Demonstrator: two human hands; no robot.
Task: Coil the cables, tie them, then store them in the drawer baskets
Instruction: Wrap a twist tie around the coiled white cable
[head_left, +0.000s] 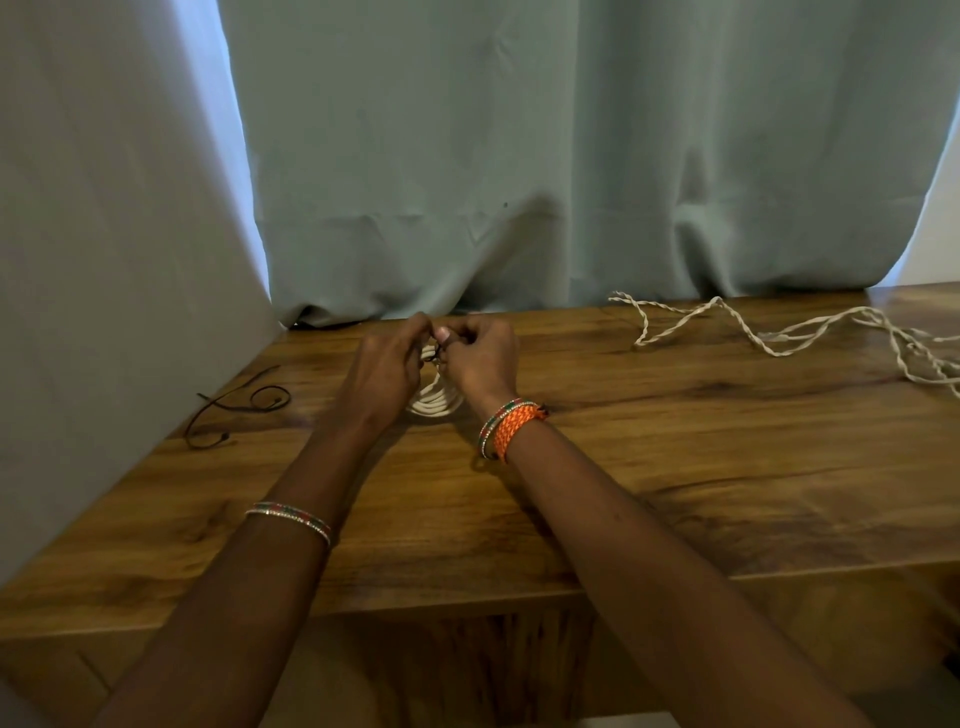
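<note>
White coiled cable (435, 401) pinched by left hand (387, 364) and right hand (480, 358).

- A wooden table (675, 467) with a dark grain fills the near and middle scene.
- A grey-green curtain (545, 182) hangs at the far side, its hem resting on the table's far edge.

White coiled cable (435, 402) mostly hidden behind both hands; tie at fingertips too small to tell. Loose twisted cable (789, 332) cut off at frame's right edge.
</note>
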